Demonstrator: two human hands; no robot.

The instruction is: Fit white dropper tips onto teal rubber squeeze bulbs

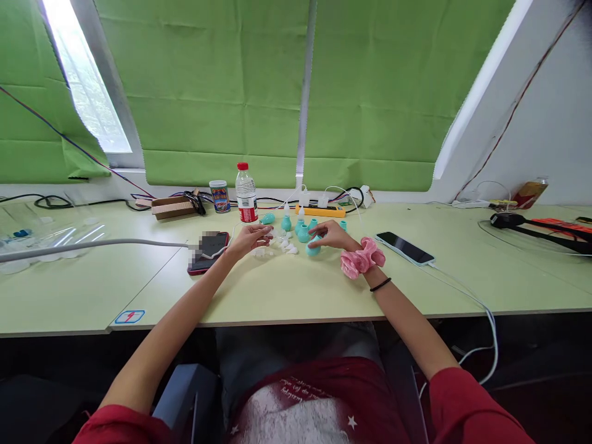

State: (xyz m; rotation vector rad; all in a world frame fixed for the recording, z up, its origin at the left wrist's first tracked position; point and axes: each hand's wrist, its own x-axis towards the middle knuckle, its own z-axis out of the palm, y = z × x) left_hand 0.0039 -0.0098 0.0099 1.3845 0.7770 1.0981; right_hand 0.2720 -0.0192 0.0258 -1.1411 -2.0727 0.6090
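My right hand [333, 235] has its thumb and fingers curved round a small teal squeeze bulb [313, 248] at the near side of a group of similar bulbs. My left hand [252, 239] is closed, fingertips together, beside a loose pile of small white translucent tips [287, 246]; whatever sits in the fingertips is too small to make out. Behind the hands, a teal bulb with a white tip [286, 221] stands upright, and several others stand close to it. One teal bulb [267, 219] lies on its side behind my left hand.
A red-capped bottle [246, 196], a printed can [219, 197] and a cardboard box [173, 208] line the back left. An orange power strip [324, 211] lies behind the bulbs. Phones flank my arms, one dark [210, 251], one with a cable [405, 248]. Clear plastic containers [55, 237] stand far left.
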